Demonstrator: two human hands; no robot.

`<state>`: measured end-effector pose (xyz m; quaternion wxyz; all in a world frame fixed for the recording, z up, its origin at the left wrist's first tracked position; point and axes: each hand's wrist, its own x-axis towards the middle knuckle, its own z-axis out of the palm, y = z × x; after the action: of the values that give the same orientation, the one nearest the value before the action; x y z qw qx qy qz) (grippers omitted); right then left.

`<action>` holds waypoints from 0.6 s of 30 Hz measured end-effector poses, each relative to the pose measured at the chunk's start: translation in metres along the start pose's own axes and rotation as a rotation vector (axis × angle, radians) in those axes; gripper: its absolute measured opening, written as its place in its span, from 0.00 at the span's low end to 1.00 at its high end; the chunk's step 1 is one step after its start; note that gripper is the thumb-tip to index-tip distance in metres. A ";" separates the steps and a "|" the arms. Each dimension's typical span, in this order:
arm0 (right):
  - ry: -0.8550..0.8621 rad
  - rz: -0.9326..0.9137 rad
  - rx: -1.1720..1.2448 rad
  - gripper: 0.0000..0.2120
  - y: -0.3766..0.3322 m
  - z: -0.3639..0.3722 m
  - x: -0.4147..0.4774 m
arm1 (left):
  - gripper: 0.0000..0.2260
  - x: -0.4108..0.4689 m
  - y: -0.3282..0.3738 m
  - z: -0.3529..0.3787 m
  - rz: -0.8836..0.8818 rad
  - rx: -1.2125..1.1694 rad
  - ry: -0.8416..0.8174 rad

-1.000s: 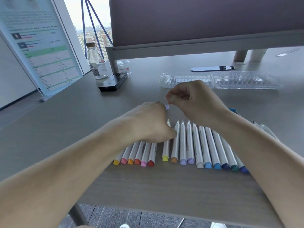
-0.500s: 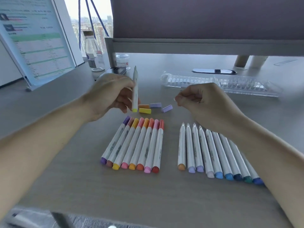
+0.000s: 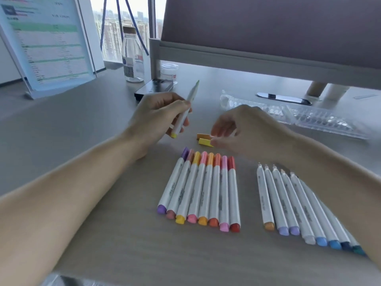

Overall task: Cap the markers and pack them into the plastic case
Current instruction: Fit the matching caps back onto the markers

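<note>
1. We see the uncapped yellow marker (image 3: 186, 112) tilted tip-up above the table (image 3: 103, 124), with the left hand (image 3: 158, 118) curled round its barrel.
2. The yellow cap (image 3: 204, 142) lies on the table just beside an orange cap (image 3: 202, 135). The right hand (image 3: 247, 133) has its fingertips at the cap's end; we cannot tell whether they pinch it.
3. Nearer us lie eight capped markers (image 3: 206, 190), and to their right a row of uncapped markers (image 3: 288, 203).
4. The clear plastic case (image 3: 321, 122) lies beyond the right hand.
</note>
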<state>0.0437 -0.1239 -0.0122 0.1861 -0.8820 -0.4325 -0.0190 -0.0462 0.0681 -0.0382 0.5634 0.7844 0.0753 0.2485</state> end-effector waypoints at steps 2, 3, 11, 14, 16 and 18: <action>-0.052 -0.033 -0.049 0.08 -0.006 0.004 0.014 | 0.10 0.000 0.001 0.000 0.004 -0.011 -0.007; -0.070 -0.037 -0.061 0.07 -0.008 0.005 0.018 | 0.10 -0.001 0.001 -0.001 0.007 -0.018 -0.012; -0.082 -0.009 -0.099 0.06 -0.014 0.000 0.014 | 0.10 -0.001 0.005 0.000 0.000 -0.060 -0.032; 0.067 0.067 0.222 0.03 -0.005 -0.013 -0.007 | 0.09 -0.001 0.004 -0.001 0.023 -0.057 -0.044; 0.165 0.123 0.473 0.04 0.005 -0.018 -0.023 | 0.08 -0.001 0.004 0.000 0.081 -0.006 -0.058; 0.221 0.161 0.648 0.08 0.016 -0.017 -0.033 | 0.06 -0.003 0.003 0.003 0.147 0.060 -0.084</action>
<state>0.0371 -0.1640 -0.0074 0.5028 -0.8010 -0.3225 0.0386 -0.0477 0.0639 -0.0370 0.5223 0.8141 0.0014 0.2539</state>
